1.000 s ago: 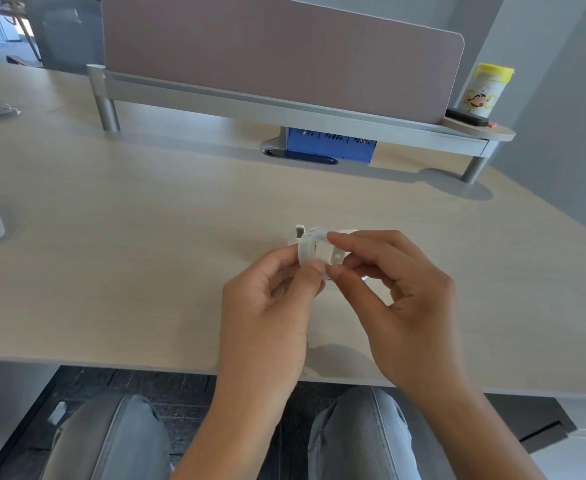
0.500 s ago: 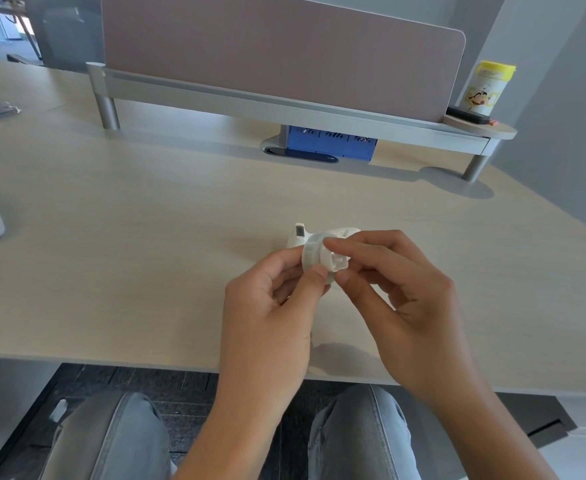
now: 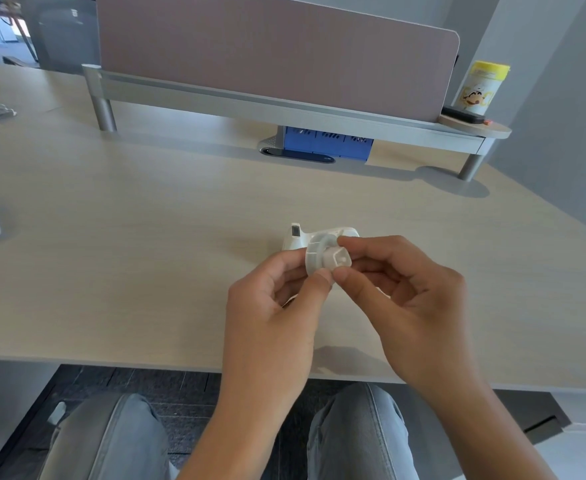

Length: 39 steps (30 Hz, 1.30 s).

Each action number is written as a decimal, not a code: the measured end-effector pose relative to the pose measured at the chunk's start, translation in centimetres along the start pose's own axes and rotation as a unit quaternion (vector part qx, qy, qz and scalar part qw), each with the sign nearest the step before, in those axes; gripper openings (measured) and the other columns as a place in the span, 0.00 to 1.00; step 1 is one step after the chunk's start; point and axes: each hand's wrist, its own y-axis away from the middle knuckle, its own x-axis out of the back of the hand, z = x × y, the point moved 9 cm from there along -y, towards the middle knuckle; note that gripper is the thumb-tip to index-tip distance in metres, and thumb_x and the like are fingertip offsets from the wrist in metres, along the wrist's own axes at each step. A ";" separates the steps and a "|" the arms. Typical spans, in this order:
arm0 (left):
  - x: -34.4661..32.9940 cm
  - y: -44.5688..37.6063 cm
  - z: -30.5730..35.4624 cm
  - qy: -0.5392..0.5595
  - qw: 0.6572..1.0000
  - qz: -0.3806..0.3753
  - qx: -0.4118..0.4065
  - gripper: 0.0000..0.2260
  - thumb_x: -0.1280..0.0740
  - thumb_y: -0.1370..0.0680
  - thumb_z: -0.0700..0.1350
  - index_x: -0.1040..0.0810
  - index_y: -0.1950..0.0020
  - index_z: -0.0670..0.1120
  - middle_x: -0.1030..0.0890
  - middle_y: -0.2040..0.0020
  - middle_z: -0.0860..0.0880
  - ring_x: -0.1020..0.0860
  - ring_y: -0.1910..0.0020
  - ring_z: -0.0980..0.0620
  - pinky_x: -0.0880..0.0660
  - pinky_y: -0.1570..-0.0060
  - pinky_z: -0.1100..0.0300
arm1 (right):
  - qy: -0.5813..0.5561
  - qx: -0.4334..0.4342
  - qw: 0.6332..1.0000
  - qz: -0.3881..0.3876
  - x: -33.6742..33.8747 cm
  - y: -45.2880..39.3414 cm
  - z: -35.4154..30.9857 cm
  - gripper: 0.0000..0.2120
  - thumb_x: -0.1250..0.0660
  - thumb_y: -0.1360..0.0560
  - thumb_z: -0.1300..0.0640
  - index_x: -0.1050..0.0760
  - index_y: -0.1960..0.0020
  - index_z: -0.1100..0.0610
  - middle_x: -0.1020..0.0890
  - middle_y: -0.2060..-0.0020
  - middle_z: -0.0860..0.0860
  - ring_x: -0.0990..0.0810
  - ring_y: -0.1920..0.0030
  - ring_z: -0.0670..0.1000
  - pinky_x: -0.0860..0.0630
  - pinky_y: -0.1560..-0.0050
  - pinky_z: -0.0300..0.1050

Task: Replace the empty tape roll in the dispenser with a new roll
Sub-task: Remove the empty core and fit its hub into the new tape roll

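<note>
Translucent tape roll with white hub, held just above the desk, directly in front of the white dispenser. Left hand pinches the roll's rim; right hand closes thumb and forefinger on the hub. Probable step: separating or seating hub and roll; next, a straight axial push or pull.

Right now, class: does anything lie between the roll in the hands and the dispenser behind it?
Nothing visible does. The tape roll, held by the left hand and right hand, sits just in front of the white dispenser.
</note>
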 end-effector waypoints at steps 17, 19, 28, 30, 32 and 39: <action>0.3 0.4 1.1 -0.045 0.999 0.007 -0.025 0.12 0.29 0.21 0.38 0.11 0.45 0.53 0.09 0.55 0.55 0.11 0.52 0.57 0.17 0.45 0.57 | 0.202 0.158 0.966 -0.037 -0.9 0.5 -2.2 0.14 0.27 0.23 0.70 0.16 0.39 0.61 0.16 0.47 0.53 0.16 0.50 0.45 0.24 0.46 0.31; 0.4 0.4 1.2 -0.050 0.998 0.011 -0.026 0.12 0.29 0.22 0.38 0.11 0.46 0.53 0.09 0.56 0.55 0.11 0.53 0.57 0.17 0.45 0.57 | 0.206 0.157 0.965 -0.037 -0.9 0.6 -2.2 0.14 0.27 0.23 0.70 0.16 0.40 0.61 0.16 0.47 0.53 0.16 0.50 0.45 0.25 0.47 0.29; 0.4 0.5 1.5 -0.070 0.997 0.000 -0.016 0.14 0.31 0.20 0.36 0.11 0.46 0.53 0.09 0.56 0.56 0.11 0.54 0.58 0.17 0.47 0.62 | 0.231 0.179 0.956 -0.039 -0.7 0.9 -2.8 0.13 0.27 0.23 0.70 0.16 0.40 0.60 0.16 0.46 0.52 0.16 0.49 0.44 0.24 0.44 0.33; 0.2 0.6 1.7 -0.082 0.996 -0.003 -0.016 0.14 0.32 0.20 0.36 0.11 0.46 0.53 0.09 0.56 0.56 0.11 0.54 0.59 0.17 0.47 0.62 | 0.233 0.179 0.955 -0.041 -0.6 0.9 -2.7 0.13 0.27 0.23 0.69 0.16 0.40 0.60 0.16 0.46 0.52 0.16 0.49 0.45 0.23 0.44 0.35; 0.2 0.6 1.7 -0.102 0.995 -0.004 -0.017 0.13 0.31 0.20 0.38 0.11 0.46 0.54 0.09 0.56 0.58 0.11 0.54 0.60 0.18 0.48 0.63 | 0.231 0.177 0.956 -0.046 -0.5 0.9 -2.7 0.13 0.27 0.23 0.69 0.16 0.41 0.61 0.16 0.46 0.53 0.16 0.49 0.45 0.23 0.44 0.35; 0.2 0.7 1.7 -0.134 0.991 -0.011 -0.009 0.13 0.31 0.20 0.39 0.12 0.50 0.56 0.10 0.58 0.59 0.11 0.56 0.59 0.16 0.47 0.58 | 0.249 0.192 0.947 -0.065 -0.6 1.1 -2.6 0.12 0.27 0.24 0.70 0.15 0.41 0.62 0.16 0.47 0.53 0.17 0.48 0.44 0.23 0.44 0.36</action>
